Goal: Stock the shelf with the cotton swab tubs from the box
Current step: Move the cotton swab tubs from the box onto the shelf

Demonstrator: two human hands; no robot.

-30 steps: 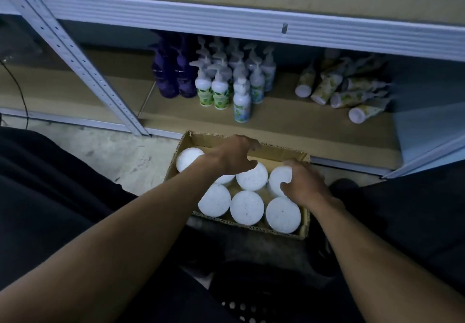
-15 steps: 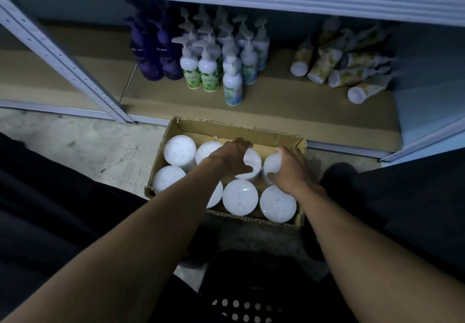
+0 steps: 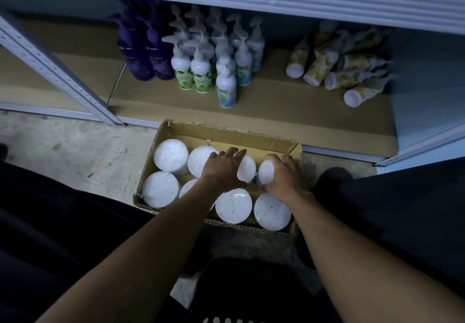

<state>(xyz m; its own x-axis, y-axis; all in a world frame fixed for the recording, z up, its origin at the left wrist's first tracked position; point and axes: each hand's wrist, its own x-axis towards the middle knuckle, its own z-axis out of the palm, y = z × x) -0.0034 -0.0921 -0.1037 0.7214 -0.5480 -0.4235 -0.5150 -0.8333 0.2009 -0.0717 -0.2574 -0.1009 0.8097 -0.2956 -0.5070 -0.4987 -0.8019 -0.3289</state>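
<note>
An open cardboard box [image 3: 226, 133] stands on the floor in front of the bottom shelf [image 3: 276, 114]. Several round white cotton swab tubs stand upright in it in two rows, such as the back-left tub [image 3: 171, 155] and the front-right tub [image 3: 271, 212]. My left hand [image 3: 222, 172] curls round a back-row tub [image 3: 248, 170], fingers over its far side. Beside it, my right hand [image 3: 283, 175] grips the back-right tub [image 3: 265, 172] the same way. Both tubs still sit in the box.
On the shelf stand purple bottles [image 3: 141, 53] and white pump bottles [image 3: 226, 84]; yellow-green tubes [image 3: 339, 71] lie at the right. A bare strip of board runs along the shelf front. A slanted metal upright [image 3: 63, 76] is at left, a dark perforated basket [image 3: 239, 297] below.
My left hand came off the box's back edge and closed round a back-row tub. My right hand wrapped further round its tub. The view tilted lower toward the box.
</note>
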